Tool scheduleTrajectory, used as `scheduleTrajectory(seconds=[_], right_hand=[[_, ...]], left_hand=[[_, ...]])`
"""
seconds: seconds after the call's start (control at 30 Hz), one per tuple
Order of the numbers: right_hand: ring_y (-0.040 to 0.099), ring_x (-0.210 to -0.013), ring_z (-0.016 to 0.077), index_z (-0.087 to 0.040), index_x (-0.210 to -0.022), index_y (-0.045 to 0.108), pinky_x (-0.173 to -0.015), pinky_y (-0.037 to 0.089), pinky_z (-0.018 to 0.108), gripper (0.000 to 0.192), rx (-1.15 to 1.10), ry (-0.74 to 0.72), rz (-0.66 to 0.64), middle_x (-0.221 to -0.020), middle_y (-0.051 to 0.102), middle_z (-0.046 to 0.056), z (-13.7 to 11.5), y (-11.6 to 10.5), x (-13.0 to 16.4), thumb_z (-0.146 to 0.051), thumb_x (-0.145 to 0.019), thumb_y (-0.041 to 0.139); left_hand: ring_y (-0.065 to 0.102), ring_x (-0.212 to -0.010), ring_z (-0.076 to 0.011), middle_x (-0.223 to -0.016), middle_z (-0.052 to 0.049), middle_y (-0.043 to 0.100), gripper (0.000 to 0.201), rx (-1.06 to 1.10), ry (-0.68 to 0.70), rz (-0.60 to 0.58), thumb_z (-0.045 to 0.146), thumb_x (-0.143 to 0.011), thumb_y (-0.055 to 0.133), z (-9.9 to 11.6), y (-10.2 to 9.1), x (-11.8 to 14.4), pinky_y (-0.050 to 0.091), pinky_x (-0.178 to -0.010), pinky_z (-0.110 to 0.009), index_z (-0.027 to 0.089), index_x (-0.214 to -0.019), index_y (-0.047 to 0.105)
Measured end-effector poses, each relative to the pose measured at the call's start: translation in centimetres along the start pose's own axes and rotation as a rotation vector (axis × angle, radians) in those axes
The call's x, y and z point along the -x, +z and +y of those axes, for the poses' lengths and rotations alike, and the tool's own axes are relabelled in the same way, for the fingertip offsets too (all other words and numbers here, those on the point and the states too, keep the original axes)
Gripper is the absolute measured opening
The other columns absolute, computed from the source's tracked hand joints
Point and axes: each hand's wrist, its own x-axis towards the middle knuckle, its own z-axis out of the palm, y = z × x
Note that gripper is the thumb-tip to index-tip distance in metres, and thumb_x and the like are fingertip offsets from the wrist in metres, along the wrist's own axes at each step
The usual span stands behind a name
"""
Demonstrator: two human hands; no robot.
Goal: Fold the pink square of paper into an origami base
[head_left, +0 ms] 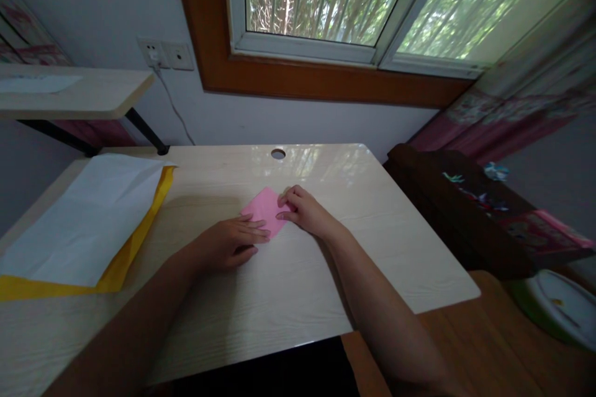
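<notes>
Pressing down on a small pink paper (265,209) is what both hands are up to right now. It sits flat on the pale wood-look worktop (326,285), turned so it looks like a diamond, a little in front of the round cable hole (278,153) near the worktop's far edge.

Left hand (231,240) lies flat with the fingers stretched out and close together, the fingertips resting on the paper's near-left edge. It's not gripping anything, just pressing. Right hand (303,211) comes in from the paper's right side, fingers curled in, fingertips on the paper's right corner. Can't really tell if it's pinching a fold or only holding the paper down; the fingers cover that bit.

Well to the left of the pink paper there's a big white sheet (84,217) lying on top of a yellow sheet (135,242), with the yellow peeking out along its right and near edges. Neither hand is anywhere near those.

Behind the pink paper, past the far edge, is the wall with a window (354,0) and green stuff outside. Left of that window is a wall socket (165,54) with a white cable hanging down. To the right of the pink paper, off the worktop, there's a dark low cabinet (447,211) with some small colourful bits on top, too blurry to identify.
</notes>
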Motion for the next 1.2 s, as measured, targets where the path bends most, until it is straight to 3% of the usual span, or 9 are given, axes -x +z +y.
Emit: scheduleTrajectory(seconds=[0.17,0.3,0.57,0.63,0.73,0.83,0.97,1.07,1.2], right_hand=[[0.061,-0.097,0.019,-0.021,-0.101,0.071,-0.089,0.053,0.035,0.012,-0.122,0.007,-0.036,-0.105,0.061,0.006,0.6,-0.6,0.2,-0.025,-0.09,0.074],[0.061,-0.088,0.0165,-0.022,-0.102,0.073,-0.082,0.054,0.032,0.013,-0.142,0.009,-0.065,-0.103,0.062,0.005,0.6,-0.7,0.6,-0.027,-0.09,0.074],[0.063,-0.086,0.0157,-0.023,-0.111,0.073,-0.079,0.055,0.031,0.021,-0.201,0.01,-0.102,-0.104,0.064,0.006,-0.1,-0.4,0.7,-0.03,-0.09,0.074],[0.063,-0.086,0.0158,-0.023,-0.112,0.072,-0.078,0.054,0.031,0.023,-0.217,-0.001,-0.117,-0.104,0.065,0.006,-0.3,-0.3,0.6,-0.031,-0.09,0.074],[0.063,-0.085,0.0159,-0.024,-0.114,0.072,-0.078,0.054,0.031,0.026,-0.221,-0.016,-0.133,-0.104,0.067,0.006,-0.5,-0.4,0.5,-0.034,-0.09,0.074],[0.063,-0.086,0.016,-0.024,-0.115,0.073,-0.081,0.055,0.032,0.026,-0.231,-0.019,-0.133,-0.105,0.069,0.006,-0.8,-0.7,0.5,-0.035,-0.091,0.073],[0.065,-0.098,0.0176,-0.025,-0.117,0.072,-0.088,0.055,0.036,0.026,-0.222,-0.06,-0.096,-0.112,0.07,0.007,-1.0,-1.0,0.5,-0.021,-0.094,0.062],[0.065,-0.105,0.0189,-0.024,-0.117,0.073,-0.094,0.055,0.039,0.034,-0.186,-0.111,-0.039,-0.112,0.07,0.008,-0.7,-0.9,0.3,-0.01,-0.091,0.055],[0.066,-0.108,0.019,-0.026,-0.115,0.074,-0.096,0.055,0.041,0.032,-0.14,-0.133,0.037,-0.114,0.07,0.009,-0.3,-0.2,0.2,-0.011,-0.093,0.055]], left_hand=[[0.064,-0.128,-0.0189,-0.127,-0.003,0.074,0.032,-0.047,-0.067,0.11,0.027,-0.102,0.052,-1.9,0.1,0.8,0.043,-0.12,-0.041,0.027,-0.129,0.069],[0.07,-0.114,-0.0185,-0.122,-0.004,0.076,0.029,-0.163,-0.137,0.212,0.029,-0.104,0.049,-3.3,-0.5,1.3,0.04,-0.121,-0.044,0.025,-0.118,0.073],[0.066,-0.106,-0.0224,-0.112,-0.008,0.072,0.031,-0.318,-0.147,0.224,0.023,-0.101,0.052,-2.0,-0.8,0.0,0.043,-0.116,-0.052,0.025,-0.126,0.07],[0.064,-0.11,-0.0234,-0.114,-0.009,0.07,0.032,-0.338,-0.153,0.248,0.021,-0.1,0.054,-1.8,-0.6,-0.1,0.039,-0.119,-0.056,0.027,-0.126,0.071],[0.056,-0.131,-0.026,-0.133,-0.01,0.064,0.031,-0.305,-0.122,0.277,0.021,-0.1,0.054,-2.0,-0.2,-0.1,0.038,-0.121,-0.054,0.026,-0.125,0.071],[0.045,-0.145,-0.0261,-0.149,-0.009,0.057,0.032,-0.249,-0.074,0.227,0.023,-0.102,0.051,-2.4,0.1,0.0,0.038,-0.122,-0.052,0.025,-0.129,0.069],[0.048,-0.144,-0.0236,-0.151,-0.009,0.057,0.036,-0.206,-0.062,0.138,0.031,-0.103,0.052,-2.9,0.5,0.1,0.036,-0.124,-0.049,0.024,-0.138,0.063],[0.044,-0.148,-0.0234,-0.154,-0.009,0.053,0.041,-0.202,-0.089,0.124,0.034,-0.102,0.055,-3.3,0.8,0.1,0.032,-0.126,-0.049,0.024,-0.142,0.06],[0.041,-0.149,-0.0226,-0.156,-0.009,0.051,0.044,-0.186,-0.094,0.137,0.035,-0.102,0.055,-3.9,1.0,0.1,0.03,-0.126,-0.049,0.026,-0.146,0.056]])
